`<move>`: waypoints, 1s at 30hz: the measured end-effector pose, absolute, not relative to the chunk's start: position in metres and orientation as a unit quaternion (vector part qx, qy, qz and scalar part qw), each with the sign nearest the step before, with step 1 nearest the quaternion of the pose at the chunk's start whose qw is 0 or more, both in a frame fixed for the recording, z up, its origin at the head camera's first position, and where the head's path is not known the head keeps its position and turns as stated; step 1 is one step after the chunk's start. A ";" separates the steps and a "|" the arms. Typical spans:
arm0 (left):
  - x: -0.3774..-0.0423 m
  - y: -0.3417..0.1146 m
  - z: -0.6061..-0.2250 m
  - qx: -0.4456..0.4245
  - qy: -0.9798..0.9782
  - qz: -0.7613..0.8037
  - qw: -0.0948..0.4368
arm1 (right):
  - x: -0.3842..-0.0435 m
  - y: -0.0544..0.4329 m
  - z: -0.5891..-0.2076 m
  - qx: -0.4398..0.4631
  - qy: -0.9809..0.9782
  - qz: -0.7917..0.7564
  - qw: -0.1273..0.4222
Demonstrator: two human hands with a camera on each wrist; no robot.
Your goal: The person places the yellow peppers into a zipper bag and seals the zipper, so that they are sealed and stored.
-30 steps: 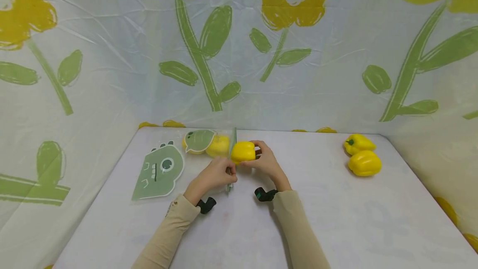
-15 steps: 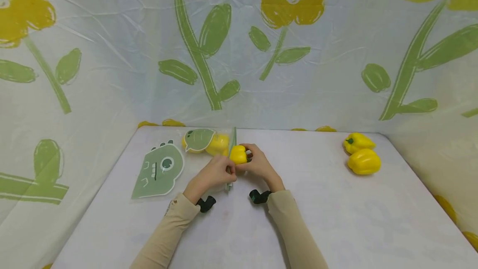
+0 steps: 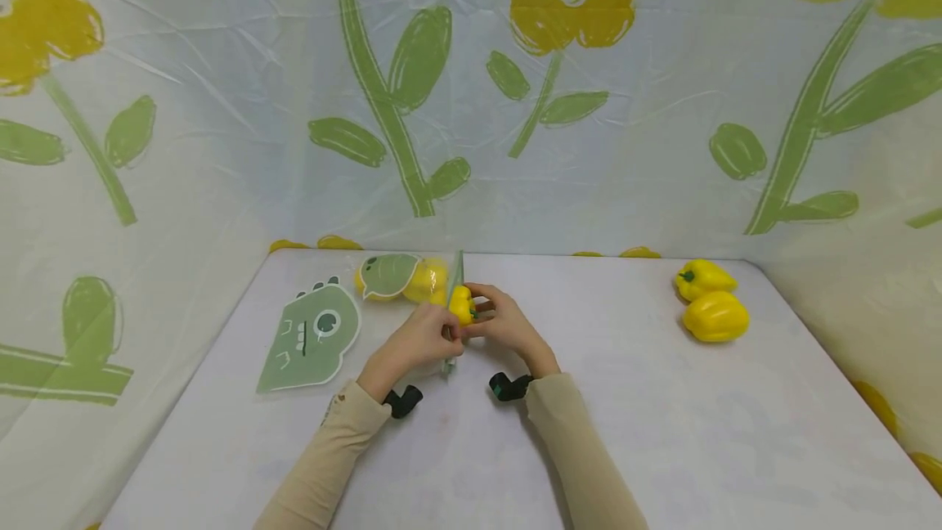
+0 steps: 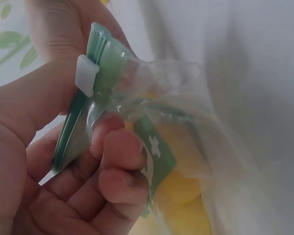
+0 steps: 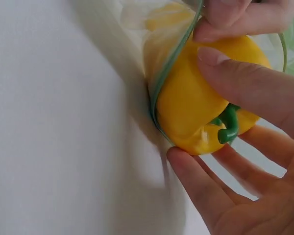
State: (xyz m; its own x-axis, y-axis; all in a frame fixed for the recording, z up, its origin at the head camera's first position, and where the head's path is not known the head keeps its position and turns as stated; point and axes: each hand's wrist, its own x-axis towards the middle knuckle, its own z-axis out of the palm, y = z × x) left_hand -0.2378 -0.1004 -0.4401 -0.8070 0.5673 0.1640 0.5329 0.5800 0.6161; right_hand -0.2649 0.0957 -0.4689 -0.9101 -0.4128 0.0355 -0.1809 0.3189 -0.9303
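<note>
A clear zip bag [image 3: 457, 270] with a green seal strip and a green cartoon print lies at the back of the table, its mouth facing right. Yellow bell peppers [image 3: 427, 280] show through its plastic. My left hand [image 3: 415, 339] pinches the near edge of the mouth, close to the white slider [image 4: 86, 76] in the left wrist view. A yellow bell pepper [image 5: 191, 98] is partly inside the mouth, its green stem pointing outward. Around its stem end my right hand [image 3: 508, 325] holds it between thumb and fingers.
Two more yellow bell peppers [image 3: 715, 316] lie together at the back right. A flat bag with a one-eyed green monster print [image 3: 312, 342] lies on the left. A flower-printed cloth [image 3: 589, 186] rises behind the white table [image 3: 662, 432].
My right hand has moved left, pushing the bell pepper from just outside the mouth to partly inside, and its stem has turned toward the right. The left hand keeps its grip on the bag.
</note>
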 end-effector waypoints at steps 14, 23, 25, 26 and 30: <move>-0.238 -0.101 -0.438 0.318 0.888 0.331 0.009 | -0.265 0.093 -0.471 -0.165 0.760 -0.620 0.107; -0.237 -0.100 -0.436 0.315 0.890 0.329 0.013 | -0.263 0.101 -0.467 -0.135 0.779 -0.607 0.081; -0.237 -0.100 -0.436 0.313 0.891 0.329 0.016 | -0.263 0.103 -0.468 -0.113 0.793 -0.595 0.066; -0.237 -0.100 -0.436 0.313 0.891 0.329 0.017 | -0.263 0.102 -0.469 -0.110 0.799 -0.587 0.063; -0.237 -0.101 -0.438 0.317 0.890 0.327 0.021 | -0.264 0.096 -0.474 -0.117 0.825 -0.552 0.040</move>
